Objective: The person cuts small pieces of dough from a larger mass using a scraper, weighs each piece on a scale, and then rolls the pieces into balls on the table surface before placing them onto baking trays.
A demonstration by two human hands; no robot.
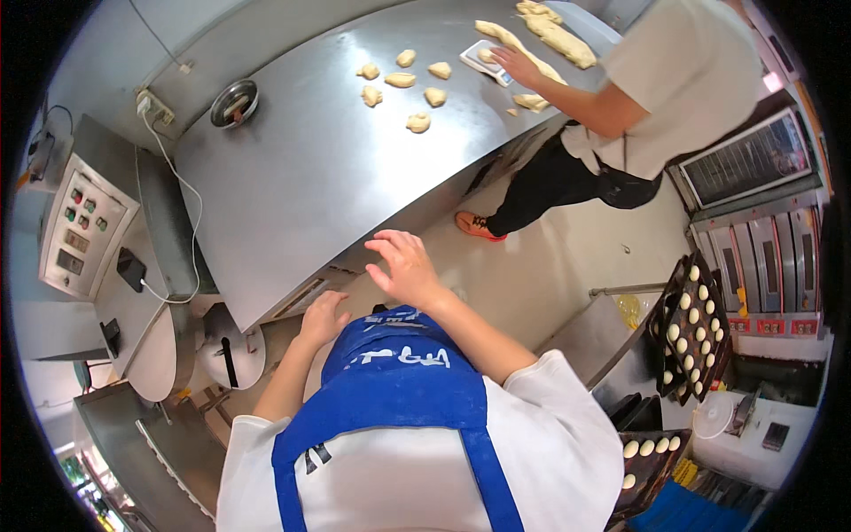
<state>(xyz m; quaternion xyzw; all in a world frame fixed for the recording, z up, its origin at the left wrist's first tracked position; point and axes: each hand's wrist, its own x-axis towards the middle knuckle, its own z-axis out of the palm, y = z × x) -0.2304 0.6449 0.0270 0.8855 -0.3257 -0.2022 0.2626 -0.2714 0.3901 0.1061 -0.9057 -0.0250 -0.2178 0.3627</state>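
My left hand (324, 319) hangs in front of the blue apron (381, 372), its fingers slightly bent and nothing seen in them. Higher and to the right, my right hand (404, 270) is raised with its fingers apart and holds nothing. Both are nearest to the front edge of a steel table (292, 204). Farther back on that table lie several small dough pieces (401, 80), out of reach of my hands. Another person's hand (519, 66) rests by a small white scale (486, 62) with a dough piece on it.
Long dough strips (560, 40) lie at the table's far right, beside the co-worker (656, 89). A metal bowl (235, 104) stands at its left. Trays of round dough balls (691, 328) are at the right. A control box (84, 222) and a white cable (197, 213) are at the left.
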